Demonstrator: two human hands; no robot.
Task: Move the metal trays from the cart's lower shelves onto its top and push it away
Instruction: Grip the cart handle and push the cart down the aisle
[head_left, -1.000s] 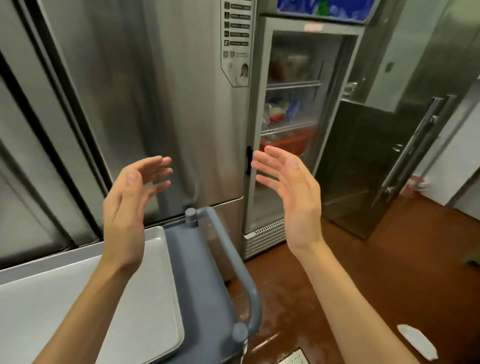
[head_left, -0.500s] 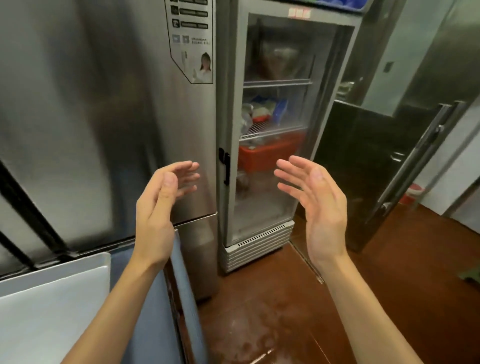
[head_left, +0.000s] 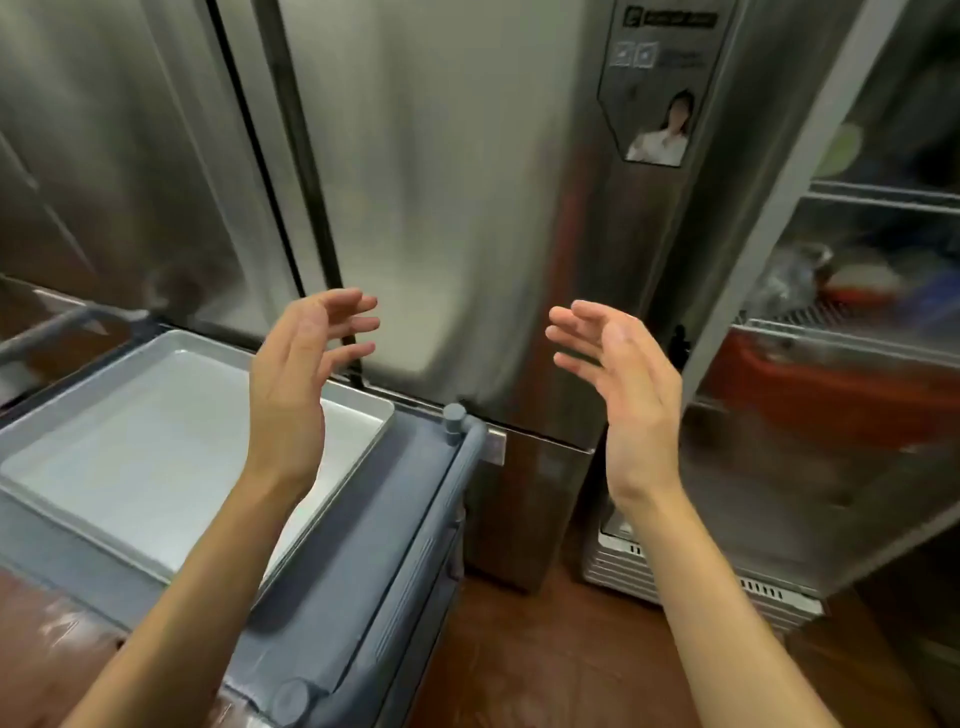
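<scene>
metal tray (head_left: 156, 441) fills cart (head_left: 363, 545) top; both hands' fingers (head_left: 353, 322) spread, empty.

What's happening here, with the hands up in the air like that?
A person stands at a grey cart in a kitchen, beside a steel fridge. A metal tray lies on the cart's top. Both hands are raised and open, holding nothing: the left hand hovers above the tray, the right hand is off to the cart's side. Neither touches the cart's handle.
</scene>
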